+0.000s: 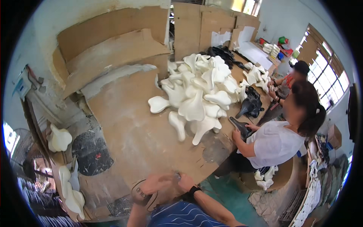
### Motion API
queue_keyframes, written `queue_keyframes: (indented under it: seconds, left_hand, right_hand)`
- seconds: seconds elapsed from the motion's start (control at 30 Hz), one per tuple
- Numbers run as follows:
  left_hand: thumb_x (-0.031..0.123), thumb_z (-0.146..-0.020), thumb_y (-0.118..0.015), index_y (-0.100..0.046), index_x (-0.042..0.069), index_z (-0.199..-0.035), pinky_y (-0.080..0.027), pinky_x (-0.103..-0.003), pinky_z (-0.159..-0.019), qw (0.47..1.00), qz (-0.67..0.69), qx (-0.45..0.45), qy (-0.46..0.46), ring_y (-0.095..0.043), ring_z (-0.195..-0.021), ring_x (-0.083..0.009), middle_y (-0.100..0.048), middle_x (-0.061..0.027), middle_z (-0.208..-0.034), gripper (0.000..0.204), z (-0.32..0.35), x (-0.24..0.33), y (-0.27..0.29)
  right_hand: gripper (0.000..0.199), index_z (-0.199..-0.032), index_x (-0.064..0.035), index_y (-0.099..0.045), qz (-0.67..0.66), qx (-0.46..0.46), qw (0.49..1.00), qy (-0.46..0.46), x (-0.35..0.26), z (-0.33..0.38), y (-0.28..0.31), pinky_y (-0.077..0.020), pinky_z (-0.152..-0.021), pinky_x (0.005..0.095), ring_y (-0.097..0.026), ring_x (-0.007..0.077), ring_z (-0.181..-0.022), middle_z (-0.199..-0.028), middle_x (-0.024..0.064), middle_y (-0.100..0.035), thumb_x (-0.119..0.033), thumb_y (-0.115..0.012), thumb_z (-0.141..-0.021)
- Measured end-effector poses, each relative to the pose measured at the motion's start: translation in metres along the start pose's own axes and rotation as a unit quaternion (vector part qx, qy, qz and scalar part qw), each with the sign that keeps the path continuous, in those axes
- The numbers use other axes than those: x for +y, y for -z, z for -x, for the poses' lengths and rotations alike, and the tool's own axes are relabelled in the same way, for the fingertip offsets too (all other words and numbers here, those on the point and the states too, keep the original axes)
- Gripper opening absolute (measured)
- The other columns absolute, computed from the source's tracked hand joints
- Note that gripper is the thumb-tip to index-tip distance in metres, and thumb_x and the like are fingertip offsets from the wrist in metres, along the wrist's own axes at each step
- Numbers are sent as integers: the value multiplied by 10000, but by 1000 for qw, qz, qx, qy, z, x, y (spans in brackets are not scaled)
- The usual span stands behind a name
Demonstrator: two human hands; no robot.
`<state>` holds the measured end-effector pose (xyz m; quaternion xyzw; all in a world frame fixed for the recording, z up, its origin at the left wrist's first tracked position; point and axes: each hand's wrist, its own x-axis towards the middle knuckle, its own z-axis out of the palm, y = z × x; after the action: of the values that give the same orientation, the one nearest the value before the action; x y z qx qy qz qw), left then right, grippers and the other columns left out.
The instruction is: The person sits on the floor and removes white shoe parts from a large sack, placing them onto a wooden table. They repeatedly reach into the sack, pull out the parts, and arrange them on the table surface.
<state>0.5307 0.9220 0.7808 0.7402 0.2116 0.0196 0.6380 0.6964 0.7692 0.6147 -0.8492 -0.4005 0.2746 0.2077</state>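
My left hand (154, 184) and my right hand (185, 181) are close together at the near edge of a long table covered in brown cardboard (132, 128). Both are motion-blurred, so I cannot tell whether they hold anything. My right wrist carries a black watch (194, 190). A thin dark loop (139, 193) shows by my left wrist. A big pile of white foam saddle shapes (196, 94) lies farther up the table, well out of reach of my hands.
A person in a white top (276, 143) stands at the table's right side, holding a black saddle (242, 128); more black saddles (251, 104) lie beyond. Another person works behind. White saddle pieces (60, 139) and a fan (22, 159) are at left.
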Motion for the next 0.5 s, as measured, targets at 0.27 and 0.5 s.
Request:
queue_keyframes:
  seconds: [0.27,0.5]
  left_hand:
    - [280,-933,-685,-683,48,-1251,-546,-367,-910,991,-75,102,43,-724,-1035,-284,-750,-161,-1125,394,71,-49,-32]
    - [396,-938,-680,-706,30,-1177,-548,-403,-854,992,-35,19,120,-714,-976,-343,-741,-188,-1096,438,107,-85,-58]
  right_hand:
    - [278,-1122,0,-638,-22,-6,998,65,-3,4,-7,-529,-771,557,-653,512,-914,-938,314,-682,-136,-592,-884]
    - [402,-1251,14,-620,-133,-82,974,166,-91,42,23,-518,-703,469,-646,451,-786,-867,284,-668,-187,-653,-905]
